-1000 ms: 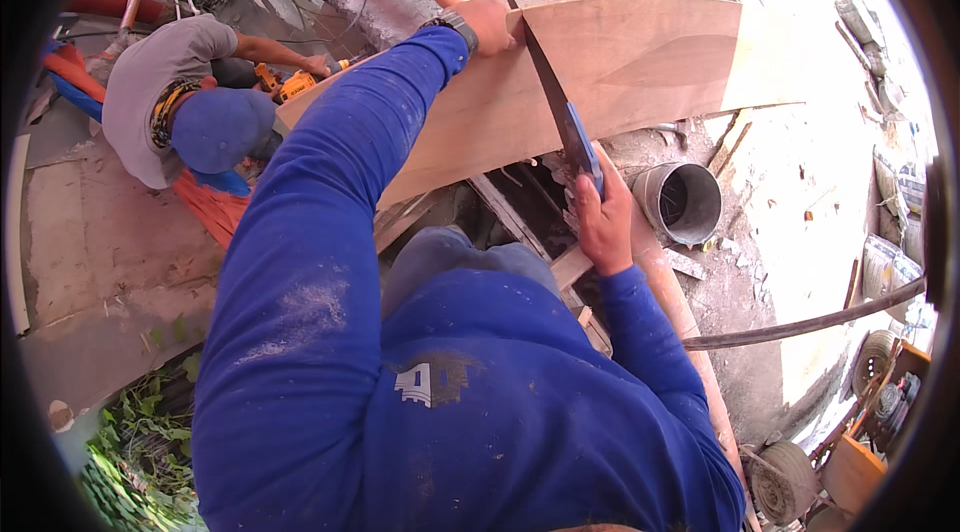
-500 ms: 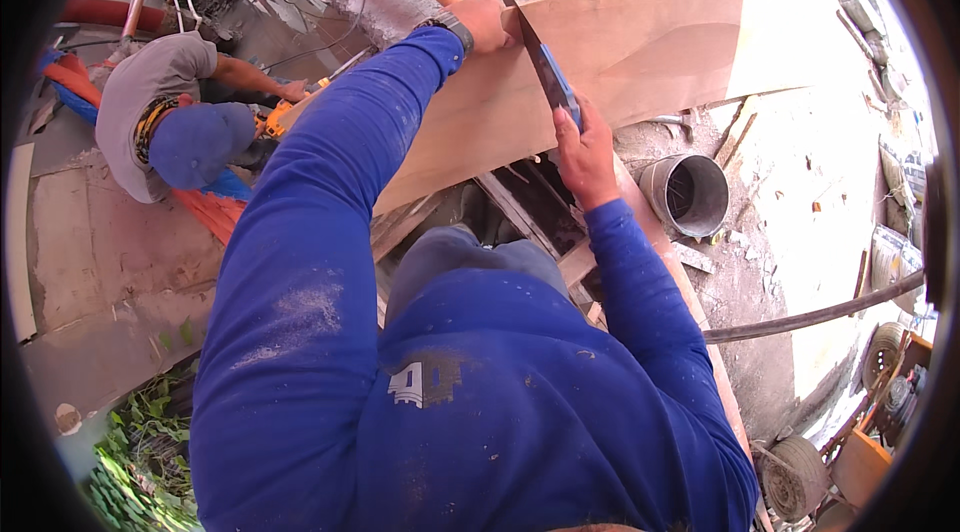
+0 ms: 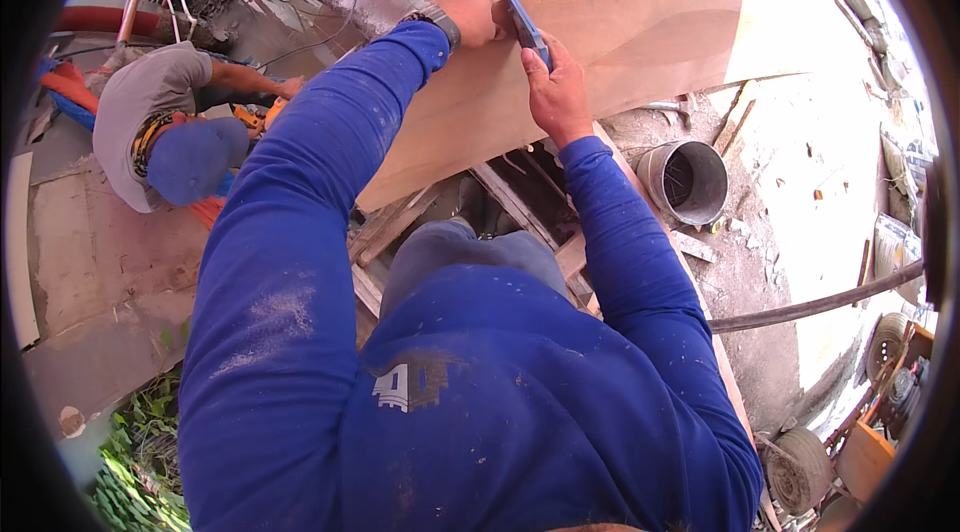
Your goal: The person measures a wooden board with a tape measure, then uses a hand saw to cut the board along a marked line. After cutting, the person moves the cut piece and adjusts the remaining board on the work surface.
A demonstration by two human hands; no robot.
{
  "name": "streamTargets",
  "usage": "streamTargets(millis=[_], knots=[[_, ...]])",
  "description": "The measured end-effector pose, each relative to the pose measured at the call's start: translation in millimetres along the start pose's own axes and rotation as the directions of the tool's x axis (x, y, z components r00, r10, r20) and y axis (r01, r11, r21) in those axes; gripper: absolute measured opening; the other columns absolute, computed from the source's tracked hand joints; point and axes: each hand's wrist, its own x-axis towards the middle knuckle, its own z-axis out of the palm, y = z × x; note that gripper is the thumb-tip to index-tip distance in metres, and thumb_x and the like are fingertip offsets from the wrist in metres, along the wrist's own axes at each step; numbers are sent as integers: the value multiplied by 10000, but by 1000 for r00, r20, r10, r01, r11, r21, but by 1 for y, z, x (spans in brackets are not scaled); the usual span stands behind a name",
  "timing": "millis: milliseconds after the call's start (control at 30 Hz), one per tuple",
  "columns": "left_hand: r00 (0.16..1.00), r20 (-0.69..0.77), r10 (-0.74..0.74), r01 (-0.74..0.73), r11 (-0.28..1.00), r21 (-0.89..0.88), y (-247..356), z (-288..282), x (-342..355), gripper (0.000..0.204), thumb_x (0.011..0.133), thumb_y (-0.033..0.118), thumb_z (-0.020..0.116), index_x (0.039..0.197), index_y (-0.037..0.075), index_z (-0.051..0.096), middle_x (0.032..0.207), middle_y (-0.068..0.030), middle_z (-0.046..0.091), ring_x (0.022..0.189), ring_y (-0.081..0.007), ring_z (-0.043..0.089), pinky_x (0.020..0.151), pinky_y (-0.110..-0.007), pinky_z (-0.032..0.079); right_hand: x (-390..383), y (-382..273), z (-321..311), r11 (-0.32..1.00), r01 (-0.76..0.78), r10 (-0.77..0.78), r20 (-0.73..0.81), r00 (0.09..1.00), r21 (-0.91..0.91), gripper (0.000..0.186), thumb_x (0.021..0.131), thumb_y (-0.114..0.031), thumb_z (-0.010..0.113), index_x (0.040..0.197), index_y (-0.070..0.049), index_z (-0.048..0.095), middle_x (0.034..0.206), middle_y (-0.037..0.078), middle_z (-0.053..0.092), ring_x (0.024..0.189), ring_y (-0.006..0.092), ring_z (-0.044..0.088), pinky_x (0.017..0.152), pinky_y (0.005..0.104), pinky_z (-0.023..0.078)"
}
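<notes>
My right hand [image 3: 560, 94] is closed round the blue handle of a handsaw [image 3: 525, 29]. The saw's dark blade reaches forward and left over the far edge of a plywood sheet [image 3: 630, 52], and its tip runs out past the top of the view. Close by on the left of the blade, my left hand [image 3: 468, 16] grips that far edge of the sheet, its fingers partly hidden. The long, pale brown sheet lies across in front of my legs.
At left a co-worker in a blue cap [image 3: 197, 162] bends over an orange power tool [image 3: 272, 114]. A metal bucket [image 3: 690, 182] lies tipped right of the sheet, a hammer [image 3: 672, 107] beyond it. Wooden beams [image 3: 515, 202] frame a dark gap below. A hose [image 3: 820, 304] crosses at right.
My right hand has moved forward and a little left, pushing the handsaw farther over the sheet's edge. My left hand stays at the edge.
</notes>
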Motion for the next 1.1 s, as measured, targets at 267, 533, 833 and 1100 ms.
streamTargets(millis=[267,533,833,1100], knots=[[999,21,-27,26,999,42,5,0,8,581,936,432,791,1294,-10,671,1243,-254,740,1194,-402,707,1024,-488,548,-220,-16,-121,976,-215,211,111,971,27,515,1060,-257,645,1467,50,571,1259,169,748,1092,215,693,1028,363,502],[998,-26,59,-59,998,10,1,3,8,506,914,354,785,1297,36,691,1225,-252,745,1156,-411,718,1017,-479,552,8,4,0,999,28,-28,2,1000,37,394,1043,-251,662,1349,-2,658,984,233,745,892,329,728,842,409,553],[999,3,-34,33,999,20,-3,0,17,579,926,438,800,1261,-22,688,1238,-244,742,1184,-396,710,1016,-488,553,-224,-15,-126,990,-139,139,85,987,-5,550,1081,-348,621,1477,31,576,1203,159,755,1051,222,702,981,403,524],[999,5,54,-54,998,-12,-9,3,9,522,932,366,789,1303,12,691,1229,-260,743,1185,-404,706,1033,-471,538,7,11,9,1000,-6,6,28,1000,18,373,1035,-241,671,1337,-24,669,1036,252,741,937,357,726,885,429,549]])
